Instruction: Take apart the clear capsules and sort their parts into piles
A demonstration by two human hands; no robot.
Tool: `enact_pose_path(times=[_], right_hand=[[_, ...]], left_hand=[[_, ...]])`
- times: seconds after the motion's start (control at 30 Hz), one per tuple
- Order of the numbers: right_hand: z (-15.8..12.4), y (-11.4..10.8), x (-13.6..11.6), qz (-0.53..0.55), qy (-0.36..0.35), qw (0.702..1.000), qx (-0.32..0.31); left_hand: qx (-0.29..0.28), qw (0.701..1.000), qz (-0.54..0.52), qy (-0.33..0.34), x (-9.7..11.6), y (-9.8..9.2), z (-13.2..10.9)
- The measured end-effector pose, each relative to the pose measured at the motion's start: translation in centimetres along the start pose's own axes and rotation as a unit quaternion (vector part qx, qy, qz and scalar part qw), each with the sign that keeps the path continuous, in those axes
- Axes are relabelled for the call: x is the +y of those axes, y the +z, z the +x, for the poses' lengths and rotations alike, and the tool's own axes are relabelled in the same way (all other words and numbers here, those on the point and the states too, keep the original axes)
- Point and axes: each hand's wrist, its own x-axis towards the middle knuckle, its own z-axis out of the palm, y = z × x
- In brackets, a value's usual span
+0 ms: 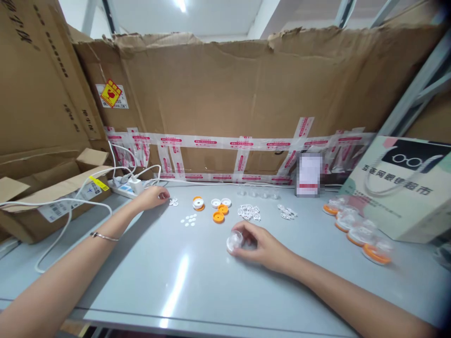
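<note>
My right hand (259, 241) holds a small round piece with a clear plastic dome and white base (234, 241) just above the table, thumb and fingers around its side. Reaching to the back left, my left hand (155, 197) has its fingers bent together beside a little pile of small white parts (174, 202); whatever is between the fingertips is too small to make out. Several flat white discs (190, 219) lie nearby. Orange rings (218, 217) and white rings (221, 203) sit in the middle, with white gear-like parts (249, 212) to their right.
More small white pieces (287, 212) and clear domes (259, 193) lie at the back. A row of domed orange-and-white pieces (359, 232) runs along the right, before a paper bag (398, 188). An open carton (52, 202), power strip (125, 188) and white cables stand left; large cardboard (211, 94) walls the back.
</note>
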Motion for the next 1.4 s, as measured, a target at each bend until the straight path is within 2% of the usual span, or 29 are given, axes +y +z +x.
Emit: enact_pose_path(times=[0.13, 0.27, 0.33, 0.4, 0.47, 0.53, 0.6, 0.7, 0.77, 0.83, 0.97, 1.1, 1.4], right_hand=[[-0.2, 0.1, 0.5, 0.002, 0.002, 1.000, 0.004], [-0.2, 0.1, 0.3, 0.001, 0.011, 1.000, 0.011], [-0.2, 0.2, 0.2, 0.003, 0.011, 1.000, 0.015], [-0.3, 0.3, 0.2, 0.002, 0.006, 1.000, 0.020], [-0.4, 0.4, 0.3, -0.005, -0.001, 1.000, 0.026], [-0.5, 0.6, 0.3, -0.013, -0.004, 0.999, 0.033], [-0.5, 0.7, 0.4, -0.020, -0.005, 0.999, 0.040], [-0.5, 0.8, 0.6, -0.019, -0.003, 0.999, 0.047], [-0.4, 0.8, 0.7, -0.003, 0.004, 0.999, 0.051], [-0.4, 0.9, 1.0, 0.024, 0.020, 0.998, 0.051], [-0.2, 1.1, 1.4, 0.077, 0.041, 0.995, 0.050], [-0.2, 1.4, 1.6, 0.102, 0.049, 0.992, 0.057], [-0.6, 1.5, 1.3, 0.101, 0.005, 0.993, 0.053]], left_hand=[[-0.015, 0.999, -0.046, 0.004, 0.5, 0.7, 0.3], [-0.023, 0.992, -0.122, -0.021, 0.7, 0.6, 0.1], [0.016, 0.993, -0.111, -0.021, 1.1, 0.1, -0.1], [0.079, 0.993, -0.089, -0.012, 2.1, -0.7, -0.4], [0.132, 0.987, -0.087, 0.001, 4.2, -1.5, -0.9], [0.146, 0.983, -0.109, 0.031, 7.2, -2.0, -1.6], [0.100, 0.984, -0.134, 0.063, 10.6, -1.9, -2.5], [-0.020, 0.974, -0.174, 0.145, 15.1, -0.7, -3.9], [-0.067, 0.969, -0.177, 0.157, 17.1, 0.6, -4.4], [-0.091, 0.970, -0.174, 0.144, 18.3, 2.0, -4.7], [-0.082, 0.970, -0.203, 0.109, 19.3, 3.9, -4.8], [-0.070, 0.966, -0.232, 0.094, 19.9, 4.6, -5.1], [-0.029, 0.955, -0.253, 0.149, 20.3, 5.5, -5.9]])
